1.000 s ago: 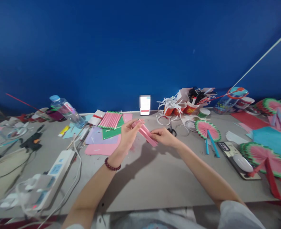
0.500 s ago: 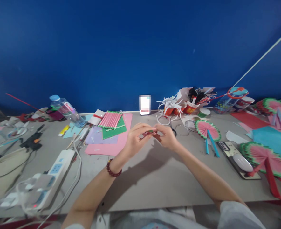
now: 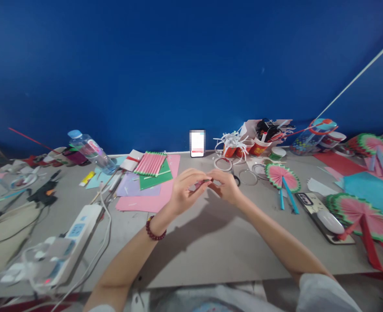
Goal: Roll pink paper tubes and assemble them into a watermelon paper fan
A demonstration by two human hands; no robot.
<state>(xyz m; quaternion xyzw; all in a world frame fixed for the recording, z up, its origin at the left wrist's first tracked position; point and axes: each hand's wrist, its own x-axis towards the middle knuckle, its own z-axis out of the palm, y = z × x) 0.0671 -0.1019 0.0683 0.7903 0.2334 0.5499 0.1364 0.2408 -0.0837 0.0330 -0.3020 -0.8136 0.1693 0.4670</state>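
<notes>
The left hand (image 3: 185, 191) and right hand (image 3: 227, 185) meet above the table (image 3: 211, 268), both pinching some pink paper (image 3: 201, 183) between them; from where I stand, they hide most of it.

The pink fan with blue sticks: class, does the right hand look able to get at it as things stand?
Probably yes: the right hand has bare desk between its forearm and the blue sticks of the fan. Its fingers, though, seem busy with folded paper.
</notes>
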